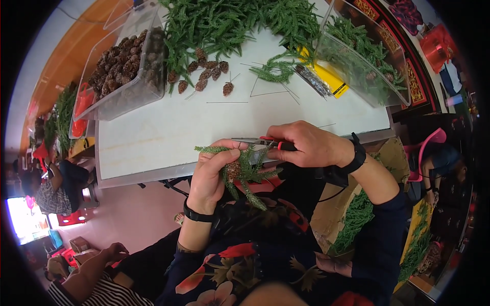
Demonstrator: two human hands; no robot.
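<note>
Near the table's front edge, my left hand (210,171) pinches a green artificial pine sprig (251,173). A brown pine cone (233,171) sits among its needles, beside my left fingers. My right hand (306,144) is wrapped round pliers (283,145) with black and red handles. The jaws of the pliers reach left to the top of the sprig, close to my left fingertips. Whether they grip a wire there is too small to tell.
A clear bin of pine cones (120,61) stands at the left, another bin of greenery (357,51) at the right. Piled sprigs (229,25) cover the table's far side. Loose cones (202,76), wires and a yellow packet (326,76) lie on the white tabletop (173,132). Other people sit at the left.
</note>
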